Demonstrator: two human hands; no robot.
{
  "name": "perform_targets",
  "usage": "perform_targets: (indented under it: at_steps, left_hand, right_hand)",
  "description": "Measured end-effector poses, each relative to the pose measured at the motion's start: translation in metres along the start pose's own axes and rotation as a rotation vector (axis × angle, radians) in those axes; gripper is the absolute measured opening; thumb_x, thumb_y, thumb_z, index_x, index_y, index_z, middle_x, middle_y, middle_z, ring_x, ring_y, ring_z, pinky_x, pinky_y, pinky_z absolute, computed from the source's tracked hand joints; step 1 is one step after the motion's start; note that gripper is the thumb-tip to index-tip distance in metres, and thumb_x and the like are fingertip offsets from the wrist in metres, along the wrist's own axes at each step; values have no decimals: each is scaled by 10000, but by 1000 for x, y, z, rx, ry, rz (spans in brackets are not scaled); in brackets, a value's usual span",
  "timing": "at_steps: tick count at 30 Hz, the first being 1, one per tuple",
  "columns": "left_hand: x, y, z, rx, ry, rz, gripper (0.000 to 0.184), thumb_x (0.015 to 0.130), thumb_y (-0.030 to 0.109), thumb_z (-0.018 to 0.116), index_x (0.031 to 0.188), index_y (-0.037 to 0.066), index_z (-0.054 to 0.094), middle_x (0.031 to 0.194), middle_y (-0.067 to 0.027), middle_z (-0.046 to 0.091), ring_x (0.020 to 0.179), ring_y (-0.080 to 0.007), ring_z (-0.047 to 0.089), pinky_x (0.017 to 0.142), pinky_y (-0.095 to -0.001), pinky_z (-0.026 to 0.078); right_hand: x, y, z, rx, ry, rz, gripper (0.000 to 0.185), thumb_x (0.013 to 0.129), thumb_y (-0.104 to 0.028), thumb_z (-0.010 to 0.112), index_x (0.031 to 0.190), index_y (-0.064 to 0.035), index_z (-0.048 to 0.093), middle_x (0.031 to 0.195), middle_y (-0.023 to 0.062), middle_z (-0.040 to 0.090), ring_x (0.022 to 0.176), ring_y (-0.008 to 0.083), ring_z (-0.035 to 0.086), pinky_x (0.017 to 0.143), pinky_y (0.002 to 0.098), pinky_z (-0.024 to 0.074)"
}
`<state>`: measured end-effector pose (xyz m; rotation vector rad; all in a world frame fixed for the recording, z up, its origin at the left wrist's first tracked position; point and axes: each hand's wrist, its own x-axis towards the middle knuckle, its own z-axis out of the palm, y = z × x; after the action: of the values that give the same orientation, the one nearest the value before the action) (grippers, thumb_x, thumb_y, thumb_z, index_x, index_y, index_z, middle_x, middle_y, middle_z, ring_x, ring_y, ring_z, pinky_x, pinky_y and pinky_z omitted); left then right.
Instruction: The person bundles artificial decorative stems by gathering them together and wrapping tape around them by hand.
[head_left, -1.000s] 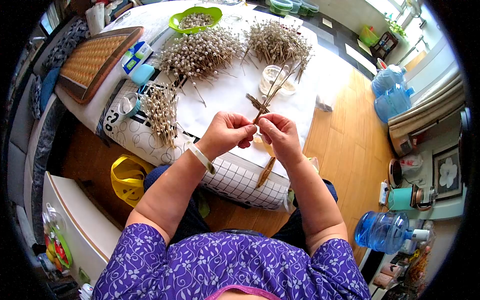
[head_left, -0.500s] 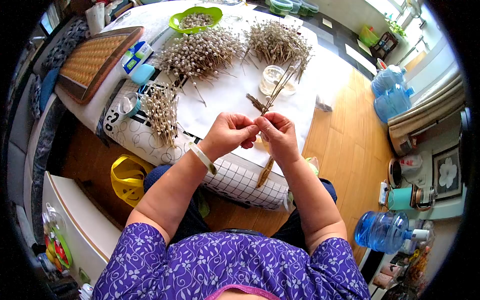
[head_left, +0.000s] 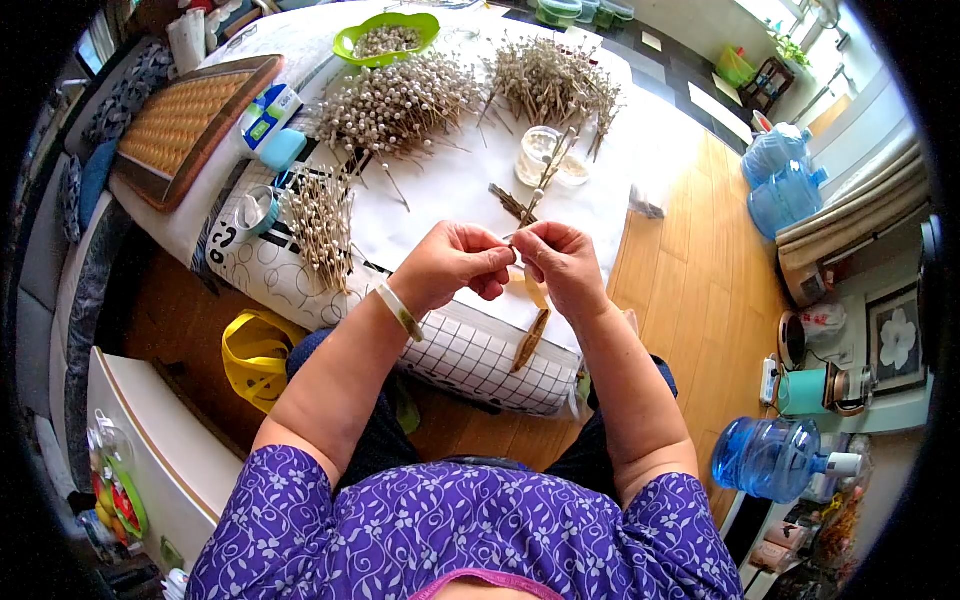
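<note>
My left hand [head_left: 458, 264] and my right hand [head_left: 562, 262] meet fingertip to fingertip above the front of the white-covered table. Both are closed in a pinch. A thin dried stem with pale buds [head_left: 541, 190] rises from behind the right fingers, which grip its lower end. Whatever the left fingertips pinch is too small to make out. Below the right hand hangs a tan strip [head_left: 536, 291], and under it a brown, leaf-like dried piece [head_left: 531, 342]. Just beyond the hands, short dark sticks [head_left: 510, 203] lie on the white sheet near a clear round tub [head_left: 537, 147].
Bunches of dried bud stems lie at the back left [head_left: 400, 105], back right [head_left: 555, 85] and left [head_left: 318, 225]. A green bowl [head_left: 426, 38] of loose buds stands behind. A tape roll [head_left: 257, 209] and blue box [head_left: 283, 150] sit left; a yellow bag [head_left: 250, 365] is below.
The budded stem has tilted more upright and its tip has shifted left. Both hands have moved slightly, still pinched together. The tan strip below the right hand shows more clearly.
</note>
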<state>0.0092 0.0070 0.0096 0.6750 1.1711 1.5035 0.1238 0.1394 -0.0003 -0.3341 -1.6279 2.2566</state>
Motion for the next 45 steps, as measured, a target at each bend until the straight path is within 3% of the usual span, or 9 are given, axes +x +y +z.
perform_targets:
  at_steps: [3, 6, 13, 19, 26, 38, 45]
  left_hand:
    - [2, -4, -1, -6, 30, 33, 152, 779, 156, 622, 785, 6, 599, 635, -59, 586, 524, -123, 556, 491, -242, 479]
    - [4, -7, -1, 29, 53, 49, 148, 779, 150, 623, 792, 5, 597, 646, -60, 592, 531, -123, 563, 499, -244, 487]
    - [4, -6, 4, 70, 83, 61, 162, 793, 164, 609, 780, 2, 605, 652, -61, 596, 536, -116, 565, 496, -235, 486]
    - [4, -6, 0, 28, 119, 58, 157, 791, 153, 609, 794, -3, 613, 648, -64, 595, 529, -113, 562, 497, -230, 484]
    - [6, -11, 3, 16, 158, 117, 129, 774, 124, 626, 760, -2, 607, 643, -64, 594, 521, -107, 553, 491, -226, 481]
    - [4, -7, 9, 52, 89, 69, 176, 786, 171, 620, 791, -4, 607, 673, -64, 598, 562, -112, 566, 539, -234, 494]
    - [3, -7, -1, 13, 74, 38, 164, 793, 173, 606, 796, 9, 615, 673, -67, 604, 560, -117, 580, 531, -238, 502]
  right_hand:
    - [0, -1, 6, -44, 6, -68, 118, 807, -128, 586, 794, -10, 590, 622, -1, 523, 495, 39, 414, 435, 164, 316]
    - [0, 3, 2, 42, -23, -32, 109, 801, -110, 587, 809, -1, 582, 691, 11, 570, 586, 54, 490, 519, 176, 386]
    - [2, 5, 2, 27, -10, -58, 123, 805, -129, 586, 816, -6, 587, 687, 8, 572, 576, 49, 488, 508, 177, 386]
    - [3, -3, -5, -101, -2, 52, 153, 797, -173, 603, 788, -21, 601, 633, 5, 560, 523, 50, 475, 464, 178, 376]
    - [1, 3, 0, -14, 6, -7, 152, 791, -174, 610, 776, -23, 598, 621, 7, 551, 504, 47, 458, 452, 171, 360]
    - [1, 1, 3, 0, 36, -60, 107, 796, -93, 586, 777, 12, 589, 703, 36, 598, 632, 80, 542, 577, 203, 434]
    - [2, -3, 1, -104, 28, 36, 121, 786, -129, 603, 783, -8, 603, 657, 8, 579, 530, 37, 473, 471, 167, 367]
